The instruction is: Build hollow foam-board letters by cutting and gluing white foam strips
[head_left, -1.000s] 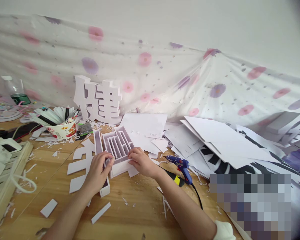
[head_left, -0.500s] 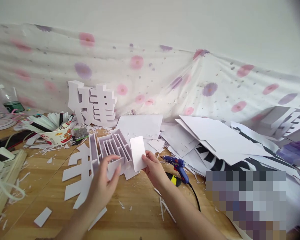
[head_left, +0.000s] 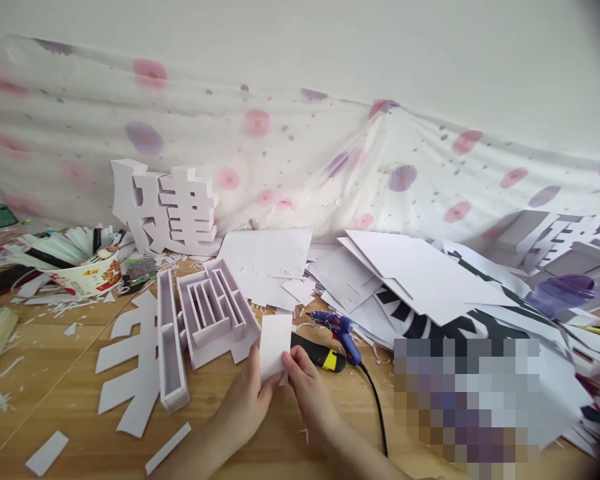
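Note:
A small white foam board piece (head_left: pixel 275 343) is held upright between both hands above the wooden table. My left hand (head_left: pixel 250 383) grips its lower left side, and my right hand (head_left: pixel 305 380) pinches its lower right edge with the thumb in front. Left of the hands lies a white foam character (head_left: pixel 195 363) with thin walls standing up from its base. Just right of the hands are a black and yellow utility knife (head_left: pixel 325 360) and a blue hot glue gun (head_left: pixel 347 340) with a black cord.
A finished-looking white foam character (head_left: pixel 167 210) stands against the flowered sheet. Stacked white boards (head_left: pixel 425 277) lie at the back right, by a purple container (head_left: pixel 563 293). A paper bowl (head_left: pixel 87 280) full of strips sits at left. Foam scraps (head_left: pixel 47 453) litter the table (head_left: pixel 80 393).
My left hand has left the walled foam character and now grips the foam board piece with my right hand. The piece has come lower and nearer. The view has turned slightly right.

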A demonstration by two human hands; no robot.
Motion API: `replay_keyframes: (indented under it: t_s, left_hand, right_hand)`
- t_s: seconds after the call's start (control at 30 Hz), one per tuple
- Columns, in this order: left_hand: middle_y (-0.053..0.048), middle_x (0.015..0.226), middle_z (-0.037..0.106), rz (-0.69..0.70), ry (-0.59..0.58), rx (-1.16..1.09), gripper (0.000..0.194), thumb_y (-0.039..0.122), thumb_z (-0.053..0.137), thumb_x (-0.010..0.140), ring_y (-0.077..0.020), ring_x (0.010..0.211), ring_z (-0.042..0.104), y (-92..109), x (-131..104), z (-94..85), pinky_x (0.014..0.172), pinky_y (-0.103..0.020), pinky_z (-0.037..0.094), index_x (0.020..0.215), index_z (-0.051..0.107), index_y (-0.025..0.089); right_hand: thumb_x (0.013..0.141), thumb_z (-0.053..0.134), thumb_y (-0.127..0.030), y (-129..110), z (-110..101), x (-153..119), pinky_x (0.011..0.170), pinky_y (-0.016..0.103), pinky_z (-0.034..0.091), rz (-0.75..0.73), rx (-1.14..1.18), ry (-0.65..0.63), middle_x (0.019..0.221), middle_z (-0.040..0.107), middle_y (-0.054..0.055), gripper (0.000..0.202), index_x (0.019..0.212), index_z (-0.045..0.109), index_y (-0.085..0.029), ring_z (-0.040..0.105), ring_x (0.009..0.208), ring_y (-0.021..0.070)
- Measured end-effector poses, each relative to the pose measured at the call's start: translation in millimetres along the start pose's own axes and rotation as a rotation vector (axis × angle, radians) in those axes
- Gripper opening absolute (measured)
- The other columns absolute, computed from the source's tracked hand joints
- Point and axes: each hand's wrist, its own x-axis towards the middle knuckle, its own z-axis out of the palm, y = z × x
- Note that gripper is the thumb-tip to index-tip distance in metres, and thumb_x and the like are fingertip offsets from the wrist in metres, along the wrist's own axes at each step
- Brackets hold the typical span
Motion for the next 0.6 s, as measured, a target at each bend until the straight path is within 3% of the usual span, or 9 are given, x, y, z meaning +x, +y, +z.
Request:
replay_keyframes:
  t_s: [0.07,0.17,0.3,0.47,0.6]
  left_hand:
    - [-0.01,0.124,0.058,-0.012,-0.03,0.005,0.05,0.028,0.047,0.084,-0.0249,0.11,0.058,-2.9,0.7,-4.0,0.09,-0.04,0.048,0.132,0.034,0.025]
    - [-0.008,0.123,0.059,-0.061,-0.084,0.005,0.049,0.03,0.05,0.083,-0.0244,0.108,0.059,-6.3,1.6,-12.9,0.088,-0.038,0.048,0.13,0.038,0.025]
    - [-0.007,0.117,0.064,-0.149,-0.186,0.128,0.048,0.028,0.051,0.081,-0.025,0.096,0.064,-7.6,1.3,-19.9,0.079,-0.035,0.051,0.127,0.044,0.022]
    - [-0.012,0.126,0.057,-0.131,-0.197,0.466,0.047,0.031,0.048,0.083,-0.0289,0.111,0.056,-8.6,0.1,-16.2,0.09,-0.042,0.045,0.128,0.045,0.018]
    - [-0.012,0.122,0.056,-0.009,-0.114,0.582,0.046,0.032,0.044,0.085,-0.0278,0.099,0.061,-13.9,-5.3,-8.8,0.078,-0.042,0.051,0.129,0.043,0.018]
  right_hand:
    - [0.083,0.049,-0.047,-4.6,-11.2,1.3,0.063,0.028,0.043,-0.089,-0.206,-0.043,0.072,0.051,-0.001,0.027,0.076,0.048,-0.021,0.049,0.066,0.0151]
    - [0.086,0.046,-0.029,-13.6,-32.6,5.7,0.075,0.035,0.046,-0.318,-0.674,0.015,0.092,0.059,0.006,0.016,0.097,0.053,-0.019,0.056,0.084,0.0208]
    - [0.079,0.053,-0.011,-10.8,-54.7,13.4,0.087,0.042,0.044,-0.549,-1.278,0.029,0.108,0.059,0.011,0.036,0.115,0.05,-0.016,0.054,0.1,0.0256]
    - [0.078,0.052,-0.007,4.5,-59.8,18.4,0.087,0.04,0.045,-0.53,-1.604,0.013,0.108,0.06,0.012,0.04,0.119,0.05,-0.01,0.054,0.098,0.0255]
    - [0.075,0.047,0.0,1.4,-60.6,10.1,0.09,0.041,0.042,-0.457,-1.763,0.032,0.108,0.058,0.013,0.046,0.119,0.051,-0.01,0.053,0.098,0.0264]
